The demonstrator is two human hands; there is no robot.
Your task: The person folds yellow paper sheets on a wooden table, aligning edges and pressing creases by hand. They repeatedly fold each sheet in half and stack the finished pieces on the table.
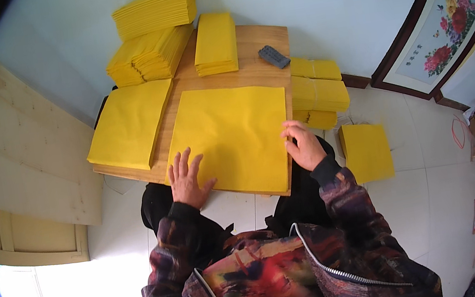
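A large square yellow sheet (232, 134) lies flat on the wooden table in front of me, its surface slightly rippled. At its near left corner my left hand (189, 181) rests with fingers spread, holding nothing. My right hand (306, 146) is at the sheet's right edge, fingers curled in a loose pinch on that edge. Left of the sheet, a flat yellow stack (132, 121) sits along the table's left side. Near the far right corner lies a dark grey folded object (274, 56), its kind unclear.
Folded yellow bundles (152, 50) and a narrow yellow stack (215, 41) stand at the back of the wooden table (262, 37). Tied yellow bundles (318, 90) are beyond its right side, with another yellow stack (367, 150) lower down. A framed flower picture (440, 26) leans right; boards (34, 142) stand left.
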